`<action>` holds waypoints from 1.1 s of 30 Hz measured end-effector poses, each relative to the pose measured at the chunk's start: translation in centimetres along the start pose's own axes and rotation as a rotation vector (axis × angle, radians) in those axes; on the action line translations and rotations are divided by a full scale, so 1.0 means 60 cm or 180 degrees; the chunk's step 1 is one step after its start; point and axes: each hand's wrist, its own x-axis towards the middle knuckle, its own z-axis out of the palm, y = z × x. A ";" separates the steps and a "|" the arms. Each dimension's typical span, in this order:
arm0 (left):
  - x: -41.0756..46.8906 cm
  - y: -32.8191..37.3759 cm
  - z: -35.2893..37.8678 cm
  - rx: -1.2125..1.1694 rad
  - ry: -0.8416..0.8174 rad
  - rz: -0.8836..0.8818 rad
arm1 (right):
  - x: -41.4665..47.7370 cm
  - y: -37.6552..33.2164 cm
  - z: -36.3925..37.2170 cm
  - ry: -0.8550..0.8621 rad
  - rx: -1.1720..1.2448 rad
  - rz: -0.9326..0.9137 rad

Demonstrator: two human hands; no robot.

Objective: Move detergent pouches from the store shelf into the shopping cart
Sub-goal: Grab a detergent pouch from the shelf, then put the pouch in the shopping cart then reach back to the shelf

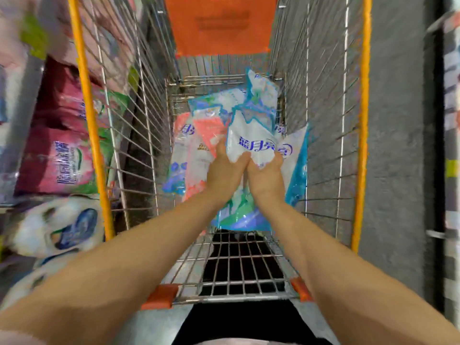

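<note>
1. Head view: the shopping cart (87, 108), wire-walled with orange-yellow top rails, fills the middle of the picture, seen from above over its handle end.
2. Both bare forearms reach down into the basket. The left hand (224, 173) and right hand (266, 181) sit side by side, touching or nearly so.
3. Together they hold one white detergent pouch (251, 135) with blue lettering, inside the cart and above the pile already there.
4. The left fingers (220, 145) are curled round the pouch's lower left edge, and the thumb presses on its front.
5. The right fingers (277, 159) are curled round the lower right edge, crumpling the film between the two hands.
6. Under and around the held pouch lie more pouches in the basket: a pink-and-white pouch (183, 155) along the left wall, a blue-edged pouch (297, 175) leaning on the right wall, and a teal-and-white pouch (261, 90) tilted up toward the far end.
7. A green-and-blue pouch (239, 217) lies beneath the wrists, nearest the handle.
8. An orange panel (221, 26) hangs at the far end of the cart.
9. The store shelf (22, 120) stands just beside the cart's left wall, blurred. It carries pink packs (54, 160), with white-and-blue packs (57, 227) below them.
10. Grey floor (398, 145) runs along the cart's right side.
</note>
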 end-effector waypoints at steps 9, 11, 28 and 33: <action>-0.014 -0.027 0.034 0.0613 0.0192 0.0360 | -0.012 0.053 0.003 -0.0043 -0.0068 0.0191; -0.019 -0.019 0.026 0.0712 0.0222 0.0255 | -0.024 0.049 0.001 -0.0064 -0.0106 0.0111; -0.323 0.136 -0.269 -0.0709 0.2670 0.0943 | -0.375 -0.202 -0.030 -0.1084 -0.0056 -0.2635; -0.528 0.134 -0.429 -0.0698 0.3413 0.1421 | -0.588 -0.237 -0.028 -0.1527 -0.0177 -0.3793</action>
